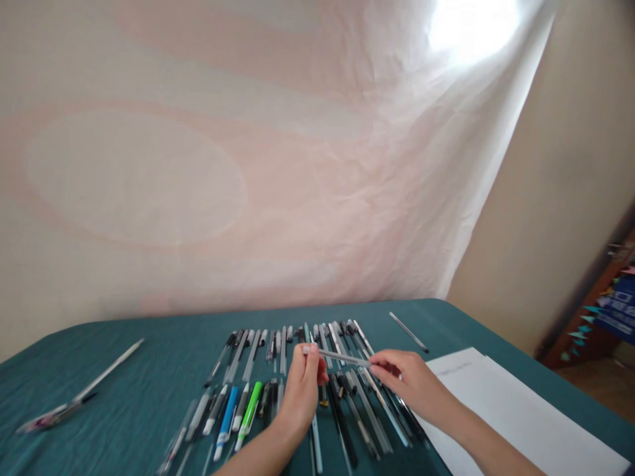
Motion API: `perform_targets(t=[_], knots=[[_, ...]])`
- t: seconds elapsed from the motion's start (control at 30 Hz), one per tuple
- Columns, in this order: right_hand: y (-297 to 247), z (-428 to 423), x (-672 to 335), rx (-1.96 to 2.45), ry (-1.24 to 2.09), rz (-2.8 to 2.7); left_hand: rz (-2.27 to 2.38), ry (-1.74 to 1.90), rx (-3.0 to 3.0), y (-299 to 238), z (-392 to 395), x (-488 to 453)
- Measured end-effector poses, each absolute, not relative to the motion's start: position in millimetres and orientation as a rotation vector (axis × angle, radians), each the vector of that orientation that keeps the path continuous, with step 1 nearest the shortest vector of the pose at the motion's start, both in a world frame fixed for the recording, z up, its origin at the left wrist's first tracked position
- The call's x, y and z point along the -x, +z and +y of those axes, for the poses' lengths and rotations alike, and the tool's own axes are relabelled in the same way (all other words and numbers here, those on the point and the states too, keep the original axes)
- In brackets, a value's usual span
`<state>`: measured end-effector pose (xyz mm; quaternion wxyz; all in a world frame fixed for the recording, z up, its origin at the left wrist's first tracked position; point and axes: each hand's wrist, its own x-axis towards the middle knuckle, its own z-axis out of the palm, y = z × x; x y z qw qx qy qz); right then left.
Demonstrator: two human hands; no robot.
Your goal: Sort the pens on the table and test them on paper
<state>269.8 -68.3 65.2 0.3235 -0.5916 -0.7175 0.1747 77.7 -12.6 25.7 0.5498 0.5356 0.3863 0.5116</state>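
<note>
A slim, pale, translucent pen (344,357) is held up nearly level between my two hands, above the rows of pens. My left hand (302,387) is closed around its left end, with the thumb on top. The fingers of my right hand (397,373) pinch its right end. Below and around my hands, many pens lie side by side in two rows on the dark green cloth. The near row includes a green marker (249,415) and a blue marker (227,423), left of my left hand. My left forearm hides part of that row.
White paper sheets (516,410) lie on the right of the table (149,396). A single pen (409,332) rests beyond my right hand. Far left lie a long pale stick-like item (109,369) and some blurred pens (52,418). A pinkish cloth (297,198) hangs behind.
</note>
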Motion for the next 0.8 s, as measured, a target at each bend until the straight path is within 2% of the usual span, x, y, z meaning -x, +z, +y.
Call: perform_targets(t=[0.27, 0.37, 0.57, 0.8], knots=[[51.5, -54.4, -291.6, 1.606, 0.302, -1.949, 0.914, 1.091, -1.421, 22.6, -15.8, -77.5], [40.7, -41.2, -323.1, 1.860, 0.090, -1.808, 0.933, 0.997, -1.719, 23.2, -23.2, -75.3], [13.3, -27.8, -381.2, 2.185, -0.110, -1.555, 0.844, 0.830, -2.479, 32.0, -43.2, -71.2], [-7.8, -24.2, -391.0, 2.374, -0.269, -1.488, 0.760, 0.703, -2.760, 30.4, -43.0, -73.7]])
